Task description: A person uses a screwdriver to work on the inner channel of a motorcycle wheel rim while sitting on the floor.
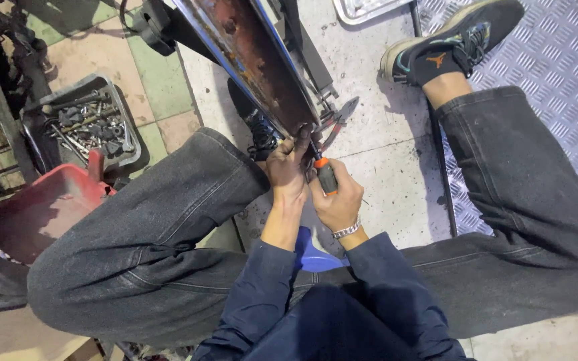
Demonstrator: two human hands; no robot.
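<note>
Fastener work, in progress: right hand (337, 200), fingers wrapped round orange-and-black screwdriver (324, 172), tip at lower edge of rusty blue-edged panel (262, 67); left hand (287, 167), fingers pressed against that edge, steadying; next move likely calls for firm, aligned turning.

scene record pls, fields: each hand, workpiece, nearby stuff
left hand: left hand grips the lower end of the rusty metal panel
right hand: right hand holds a screwdriver with an orange and black handle, tip up at the panel's end
floor: pliers lie by the panel
left side: grey tray of bolts, red bin
</note>
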